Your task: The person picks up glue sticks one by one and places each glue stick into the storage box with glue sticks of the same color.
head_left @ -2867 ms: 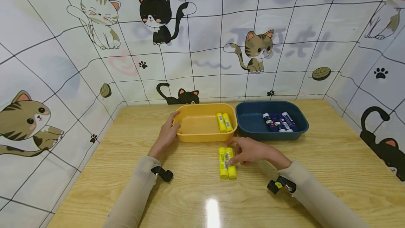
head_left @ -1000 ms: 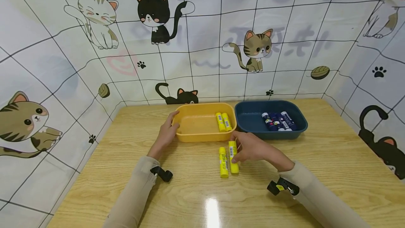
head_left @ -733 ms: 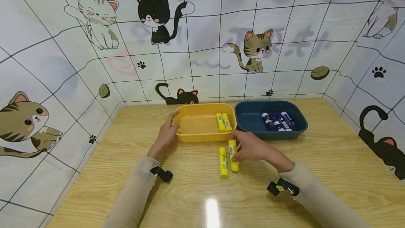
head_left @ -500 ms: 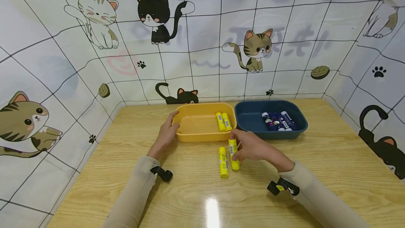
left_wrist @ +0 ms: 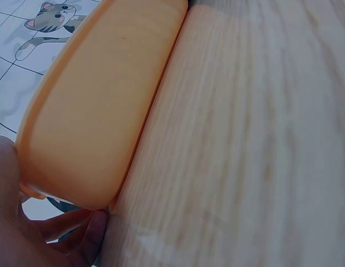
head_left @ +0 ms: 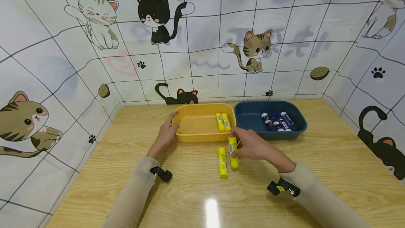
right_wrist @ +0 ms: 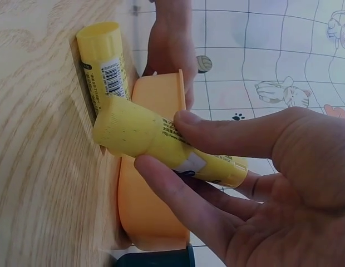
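Note:
My right hand [head_left: 253,145] pinches a yellow glue stick [head_left: 234,156] between thumb and fingers, just in front of the yellow plastic basket [head_left: 202,137]. In the right wrist view that glue stick [right_wrist: 144,130] tilts over the table, its label partly covered by the thumb. A second yellow glue stick [head_left: 223,164] lies on the table to its left. Two more yellow glue sticks [head_left: 223,122] lie inside the basket at its right end. My left hand [head_left: 166,133] grips the basket's left end, thumb at the rim; the left wrist view shows fingers [left_wrist: 94,233] against its outer wall.
A dark blue basket [head_left: 269,135] stands against the yellow one's right side, with several dark blue glue sticks [head_left: 278,121] in its right half. Behind the wooden table [head_left: 177,192] hangs a cat-patterned cloth [head_left: 202,59], also along both sides.
My right hand has taken hold of the right-hand one of the two table glue sticks, parted it from the other and moved it slightly toward the yellow basket. The left hand stays put.

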A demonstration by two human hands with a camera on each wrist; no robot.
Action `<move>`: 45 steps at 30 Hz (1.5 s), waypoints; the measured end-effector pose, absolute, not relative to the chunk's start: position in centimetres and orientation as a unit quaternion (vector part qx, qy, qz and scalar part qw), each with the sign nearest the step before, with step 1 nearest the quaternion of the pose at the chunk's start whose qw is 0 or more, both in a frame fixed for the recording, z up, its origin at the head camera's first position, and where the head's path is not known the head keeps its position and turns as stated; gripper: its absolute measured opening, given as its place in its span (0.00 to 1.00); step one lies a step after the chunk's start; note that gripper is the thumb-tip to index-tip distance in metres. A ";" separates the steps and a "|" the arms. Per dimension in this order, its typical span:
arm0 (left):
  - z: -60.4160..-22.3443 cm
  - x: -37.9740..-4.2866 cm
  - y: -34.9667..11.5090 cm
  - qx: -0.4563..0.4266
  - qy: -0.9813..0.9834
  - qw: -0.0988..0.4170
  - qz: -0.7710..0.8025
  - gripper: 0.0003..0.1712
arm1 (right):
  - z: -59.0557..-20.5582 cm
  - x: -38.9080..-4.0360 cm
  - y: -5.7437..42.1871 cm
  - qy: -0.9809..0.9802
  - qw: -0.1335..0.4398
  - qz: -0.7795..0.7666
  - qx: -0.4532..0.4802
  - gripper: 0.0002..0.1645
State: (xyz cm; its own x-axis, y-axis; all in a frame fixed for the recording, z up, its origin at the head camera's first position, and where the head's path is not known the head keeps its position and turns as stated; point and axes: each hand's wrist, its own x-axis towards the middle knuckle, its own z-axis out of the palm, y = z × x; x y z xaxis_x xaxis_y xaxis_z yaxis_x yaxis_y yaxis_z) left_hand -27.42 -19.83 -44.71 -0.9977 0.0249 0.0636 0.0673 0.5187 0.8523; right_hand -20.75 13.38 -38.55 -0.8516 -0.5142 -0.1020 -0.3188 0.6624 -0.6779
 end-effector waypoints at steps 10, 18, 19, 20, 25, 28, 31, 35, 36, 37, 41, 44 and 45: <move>-44.9 -27.6 -19.9 -0.028 -0.873 0.028 -0.487 0.32 | -37.6 -20.6 13.6 0.901 0.111 -0.343 -0.243 0.29; -44.9 -27.7 -19.8 -0.027 -0.872 0.025 -0.488 0.31 | -37.2 -20.7 13.7 0.895 0.104 -0.359 -0.242 0.28; -44.9 -27.7 -19.8 -0.028 -0.872 0.025 -0.487 0.31 | -37.1 -20.7 13.7 0.896 0.102 -0.356 -0.243 0.28; -44.9 -27.7 -19.8 -0.029 -0.872 0.025 -0.488 0.31 | -37.0 -20.8 13.7 0.898 0.098 -0.353 -0.245 0.28; -44.8 -27.7 -19.8 -0.032 -0.872 0.024 -0.488 0.31 | -36.0 -21.0 13.4 0.898 0.076 -0.347 -0.260 0.28; -44.9 -27.8 -19.9 -0.030 -0.872 0.024 -0.488 0.31 | -35.1 -21.3 13.0 0.894 0.066 -0.350 -0.270 0.28; -45.0 -27.8 -20.0 -0.030 -0.872 0.025 -0.487 0.31 | -34.2 -21.6 12.7 0.894 0.057 -0.349 -0.276 0.27; -45.1 -27.7 -20.0 -0.029 -0.873 0.025 -0.487 0.31 | -33.2 -22.4 12.2 0.897 0.037 -0.338 -0.282 0.26; -45.1 -27.7 -20.0 -0.030 -0.873 0.025 -0.486 0.31 | -33.0 -22.6 12.1 0.897 0.035 -0.339 -0.284 0.26; -45.1 -27.7 -19.9 -0.030 -0.873 0.026 -0.486 0.31 | -32.8 -22.9 11.9 0.896 0.033 -0.339 -0.285 0.26; -45.0 -27.7 -19.9 -0.030 -0.873 0.029 -0.485 0.31 | -32.0 -24.2 11.2 0.888 0.040 -0.356 -0.289 0.27; -45.0 -27.7 -20.0 -0.031 -0.874 0.032 -0.484 0.31 | -31.4 -25.1 10.6 0.886 0.050 -0.360 -0.288 0.27; -45.0 -27.7 -20.0 -0.031 -0.874 0.032 -0.483 0.31 | -31.3 -25.4 10.4 0.887 0.052 -0.356 -0.288 0.27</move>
